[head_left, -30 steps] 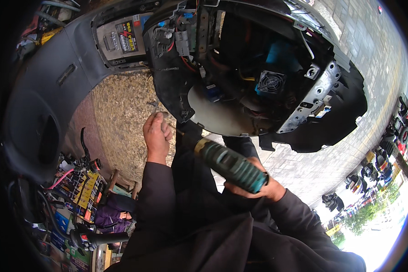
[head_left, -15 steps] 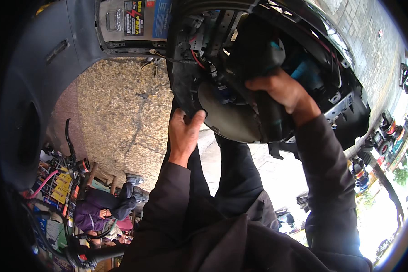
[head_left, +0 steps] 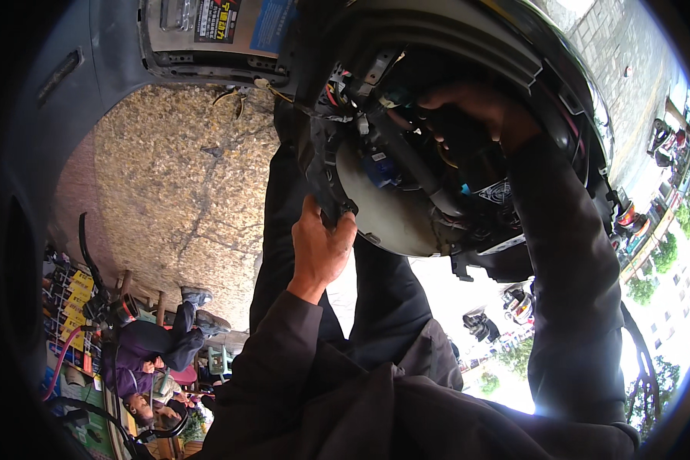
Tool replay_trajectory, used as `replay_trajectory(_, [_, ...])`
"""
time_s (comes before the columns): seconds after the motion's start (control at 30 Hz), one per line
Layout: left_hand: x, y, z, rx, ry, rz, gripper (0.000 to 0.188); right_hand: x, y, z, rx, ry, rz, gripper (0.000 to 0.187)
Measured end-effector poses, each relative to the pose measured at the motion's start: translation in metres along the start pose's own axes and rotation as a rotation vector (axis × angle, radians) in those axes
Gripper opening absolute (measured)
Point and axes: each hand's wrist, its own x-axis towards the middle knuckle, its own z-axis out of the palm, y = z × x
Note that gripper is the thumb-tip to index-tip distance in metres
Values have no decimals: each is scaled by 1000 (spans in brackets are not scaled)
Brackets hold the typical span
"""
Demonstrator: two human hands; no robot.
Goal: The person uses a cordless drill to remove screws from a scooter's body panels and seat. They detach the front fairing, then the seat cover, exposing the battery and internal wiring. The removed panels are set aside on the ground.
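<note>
With thumb and fingers closed, my left hand (head_left: pixel 321 249) grips the lower left rim of a black plastic scooter panel (head_left: pixel 312 157). My right hand (head_left: pixel 479 107) reaches into the dark hollow of this housing, fingers wrapped around a black power tool (head_left: pixel 468 149) with a small teal patch, which looks like a cordless drill. Shadow hides its working end. Beside it a dark tube (head_left: pixel 406 153) slants down through the opening. Red and yellow wires (head_left: pixel 333 93) with a white connector sit to the left, and a blue part (head_left: pixel 380 167) lies lower down.
A grey scooter body (head_left: pixel 115 46) with a labelled compartment curves along the upper left. Below it is pebbled pavement (head_left: pixel 176 169). A seated person in purple (head_left: pixel 138 353) is at the lower left, near a handlebar (head_left: pixel 92 253). Parked scooters (head_left: pixel 667 138) line the right.
My right hand and the tool have gone deeper and higher into the housing, and the tool has turned. My left hand keeps its grip on the rim. The view has shifted slightly.
</note>
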Motion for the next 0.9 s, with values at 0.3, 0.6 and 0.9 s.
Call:
replay_trajectory(0.3, [0,-6,1,-76,6,67,29,6,-6,-3,-21,-24,-79,44])
replay_trajectory(0.6, [0,-4,3,-41,33,113,24,3,-10,-1,-50,-19,-63,47])
replay_trajectory(0.9, [0,-3,3,-33,30,70,23,34,-29,-7,-847,172,-352,55])
